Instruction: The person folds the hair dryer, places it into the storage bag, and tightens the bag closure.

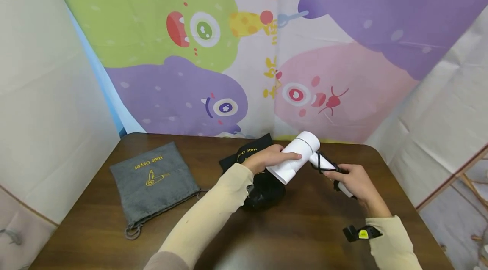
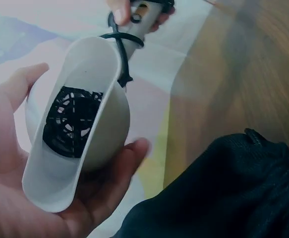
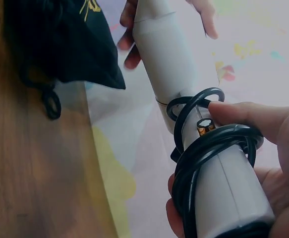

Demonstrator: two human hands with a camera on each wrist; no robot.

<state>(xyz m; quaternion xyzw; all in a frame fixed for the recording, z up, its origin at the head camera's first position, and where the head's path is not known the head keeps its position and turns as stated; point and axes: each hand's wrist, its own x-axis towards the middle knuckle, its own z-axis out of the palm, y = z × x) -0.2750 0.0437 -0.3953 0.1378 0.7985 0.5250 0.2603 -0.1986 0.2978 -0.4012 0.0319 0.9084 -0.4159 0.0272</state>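
Note:
A white hair dryer (image 1: 305, 146) is held above the table by both hands. My left hand (image 1: 271, 156) grips its barrel near the nozzle end, thumb and fingers on opposite sides. Seen from the left wrist, the flat, wide nozzle (image 2: 41, 186) faces the camera, with a black grille (image 2: 70, 121) inside. My right hand (image 1: 357, 182) holds the handle (image 3: 228, 186), fingers around it and thumb near the barrel joint. A black power cord (image 3: 218, 141) is wound around that handle in several loops.
On the left of the brown table (image 1: 305, 232) lies a grey drawstring bag (image 1: 152, 181) printed "Hair Dryer". A black drawstring bag (image 1: 264, 194) with similar gold print lies crumpled under my left forearm. Behind the table hangs a cartoon-printed cloth (image 1: 259, 105).

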